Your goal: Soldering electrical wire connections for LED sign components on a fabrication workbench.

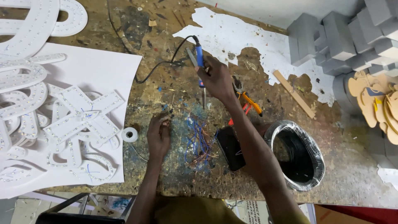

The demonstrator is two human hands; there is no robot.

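Observation:
My right hand (217, 79) grips a blue-handled soldering iron (200, 62) with its tip pointing down toward the stained wooden bench (166, 83); its black cord runs off to the left. My left hand (158, 135) rests on the bench with fingers curled, pinching something too small to make out, next to a tangle of thin blue and red wires (199, 141). A small white roll of solder or tape (130, 134) lies just left of that hand.
White letter shapes studded with small lights (78, 120) lie on white sheets at left. A black phone-like block (230, 148), orange-handled pliers (248, 101), a wrapped coil of black wire (296, 155), a wood strip (293, 93), grey foam blocks (331, 37) sit right.

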